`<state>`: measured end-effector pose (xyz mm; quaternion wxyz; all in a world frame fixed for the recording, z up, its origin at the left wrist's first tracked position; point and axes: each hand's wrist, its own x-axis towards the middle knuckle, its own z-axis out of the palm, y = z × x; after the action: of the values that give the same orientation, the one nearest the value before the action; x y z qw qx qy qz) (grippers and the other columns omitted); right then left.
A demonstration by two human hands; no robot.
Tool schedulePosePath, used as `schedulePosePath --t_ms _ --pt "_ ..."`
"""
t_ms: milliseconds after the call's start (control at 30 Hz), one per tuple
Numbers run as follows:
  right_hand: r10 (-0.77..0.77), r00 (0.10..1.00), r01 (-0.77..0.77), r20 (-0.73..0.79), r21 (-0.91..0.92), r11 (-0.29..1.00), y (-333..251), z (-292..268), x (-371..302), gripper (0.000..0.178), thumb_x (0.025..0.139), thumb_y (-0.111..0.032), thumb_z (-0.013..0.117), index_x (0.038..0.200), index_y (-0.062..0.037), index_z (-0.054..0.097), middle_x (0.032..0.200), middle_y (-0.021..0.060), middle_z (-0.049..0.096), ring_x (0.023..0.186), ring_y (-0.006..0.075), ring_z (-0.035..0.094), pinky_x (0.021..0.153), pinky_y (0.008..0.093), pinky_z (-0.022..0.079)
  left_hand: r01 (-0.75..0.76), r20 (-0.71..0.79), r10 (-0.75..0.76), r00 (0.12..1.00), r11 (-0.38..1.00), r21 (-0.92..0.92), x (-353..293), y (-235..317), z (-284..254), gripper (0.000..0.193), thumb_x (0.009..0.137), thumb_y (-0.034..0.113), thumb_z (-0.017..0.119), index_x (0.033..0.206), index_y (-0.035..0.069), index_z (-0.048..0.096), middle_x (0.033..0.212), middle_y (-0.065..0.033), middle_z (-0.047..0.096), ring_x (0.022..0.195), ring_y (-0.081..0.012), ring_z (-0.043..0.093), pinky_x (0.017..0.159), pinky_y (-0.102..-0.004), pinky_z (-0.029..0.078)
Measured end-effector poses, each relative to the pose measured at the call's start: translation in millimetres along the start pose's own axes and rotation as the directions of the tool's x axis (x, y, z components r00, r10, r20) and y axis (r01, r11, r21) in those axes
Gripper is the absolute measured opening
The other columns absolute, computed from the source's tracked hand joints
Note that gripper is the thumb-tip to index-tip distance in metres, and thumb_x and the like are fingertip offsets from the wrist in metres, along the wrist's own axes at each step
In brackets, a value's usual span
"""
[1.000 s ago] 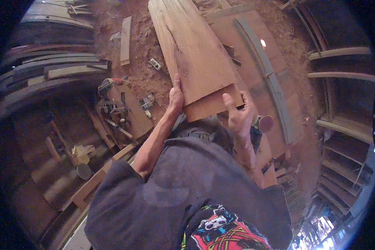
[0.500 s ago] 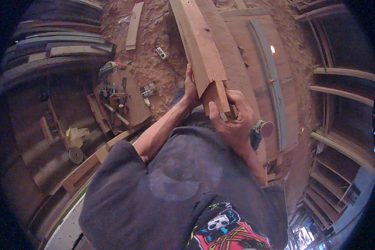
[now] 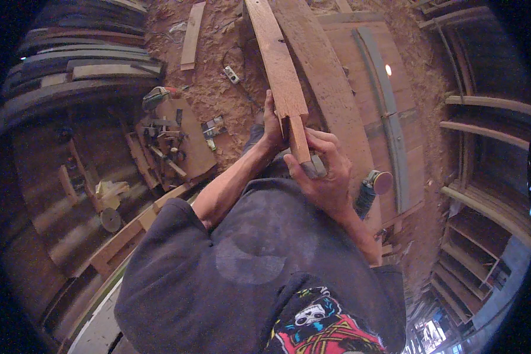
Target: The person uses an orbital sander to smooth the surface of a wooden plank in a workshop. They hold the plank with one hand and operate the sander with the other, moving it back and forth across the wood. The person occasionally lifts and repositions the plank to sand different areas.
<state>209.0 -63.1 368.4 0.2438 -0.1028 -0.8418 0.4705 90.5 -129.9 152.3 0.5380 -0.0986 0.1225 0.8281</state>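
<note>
A long wooden beam [image 3: 282,71] with a narrow tenon [image 3: 299,138] cut at its near end points away from me. My left hand [image 3: 272,125] lies along the beam's left side, thumb up, its fingers hidden underneath. My right hand [image 3: 327,168] is closed round the tenon end, thumb on the left and fingers on the right. A greyish end face shows between that thumb and the fingers. To the right of the beam lies a wide, rough plank [image 3: 330,76], with a gap between them.
A power tool with a round disc [image 3: 383,183] stands right of my right hand. Long grey strips [image 3: 389,118] lie on boards farther right. At left are a board with several tools [image 3: 174,138], a power strip [image 3: 231,75] on the shavings-covered floor, and stacked timber [image 3: 94,71].
The beam has rolled about its length and shifted left, so its left side face no longer shows. A gap has opened beside the wide plank. My right hand has moved slightly left.
</note>
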Motion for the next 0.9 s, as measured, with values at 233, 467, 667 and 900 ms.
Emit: schedulePosePath --t_ms 233,467,667,900 --pt "0.020 0.999 -0.019 0.035 -0.033 0.999 7 6 -11 0.040 0.084 -0.006 0.086 0.116 0.0008 0.064 0.116 0.0188 0.070 0.105 0.0290 0.072 0.088 0.0384 0.058 -0.014 -0.084 0.019 0.996 0.998 0.060 -5 5 10 0.086 0.097 0.083 0.037 0.127 0.007 0.062 0.098 -0.0101 0.068 0.080 -0.0202 0.069 0.065 -0.0339 0.060" --pt "0.191 0.974 -0.179 0.125 -0.095 0.979 11 15 -23 0.033 0.086 -0.010 0.084 0.111 -0.0007 0.063 0.103 0.0162 0.070 0.094 0.0285 0.073 0.081 0.0380 0.058 0.057 -0.073 -0.058 0.996 0.998 -0.016 -3 12 -1 0.089 0.093 0.087 0.035 0.122 0.008 0.063 0.087 -0.0097 0.067 0.067 -0.0226 0.066 0.060 -0.0374 0.058" --pt "0.267 0.932 -0.211 0.247 -0.231 0.950 30 21 -38 0.037 0.087 -0.014 0.083 0.115 -0.0004 0.063 0.101 0.0189 0.070 0.094 0.0342 0.073 0.080 0.0417 0.059 0.066 0.089 -0.057 0.994 0.992 -0.104 -1 14 -12 0.065 0.094 0.069 0.046 0.110 0.008 0.063 0.086 -0.0099 0.065 0.069 -0.0266 0.061 0.065 -0.0425 0.051" --pt "0.258 0.931 -0.187 0.257 -0.271 0.944 35 26 -42 0.042 0.087 -0.015 0.081 0.121 0.0021 0.063 0.104 0.0207 0.070 0.097 0.0376 0.073 0.081 0.0449 0.059 0.120 0.242 -0.086 0.966 0.985 -0.127 -16 25 -7 0.023 0.100 0.029 0.064 0.102 0.007 0.059 0.090 -0.0083 0.064 0.082 -0.0226 0.061 0.078 -0.0364 0.056"
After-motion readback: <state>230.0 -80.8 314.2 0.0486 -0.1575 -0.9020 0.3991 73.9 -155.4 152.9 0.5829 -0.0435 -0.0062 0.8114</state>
